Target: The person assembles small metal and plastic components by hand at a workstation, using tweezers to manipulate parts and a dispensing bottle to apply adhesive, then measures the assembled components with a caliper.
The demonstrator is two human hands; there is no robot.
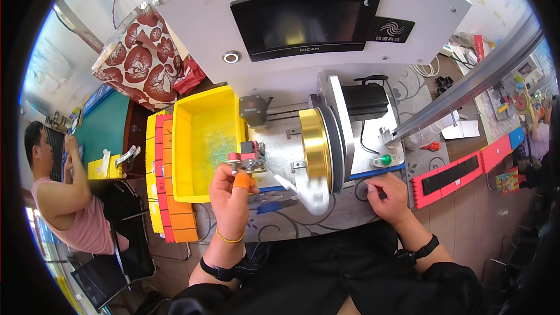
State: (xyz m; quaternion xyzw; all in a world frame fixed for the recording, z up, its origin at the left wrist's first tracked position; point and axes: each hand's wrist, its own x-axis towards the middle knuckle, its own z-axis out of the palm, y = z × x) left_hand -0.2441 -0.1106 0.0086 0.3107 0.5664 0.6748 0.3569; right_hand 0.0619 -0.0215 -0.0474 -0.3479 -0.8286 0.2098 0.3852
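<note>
My left hand (pixel 229 195), with an orange finger cot (pixel 244 181) on one finger, is closed on a small red-and-metal mechanism (pixel 249 156) at the machine's front left. To its right, a gold ring (pixel 315 144) sits upright against a black disc (pixel 332 149) on a metal plate. A blurred silvery-white piece (pixel 315 196) shows at the ring's lower edge, with a thin white strip reaching toward the mechanism. My right hand (pixel 389 196) is curled closed at the front right, near a green button (pixel 385 160). Whatever its fingers may hold is hidden.
A yellow bin (pixel 182 151) with clear thin strands inside stands left of the mechanism. Behind is a white machine housing (pixel 204 17) with a dark screen (pixel 306 25). A black motor (pixel 364 101) is right of the disc. At far left sits another person (pixel 76 198).
</note>
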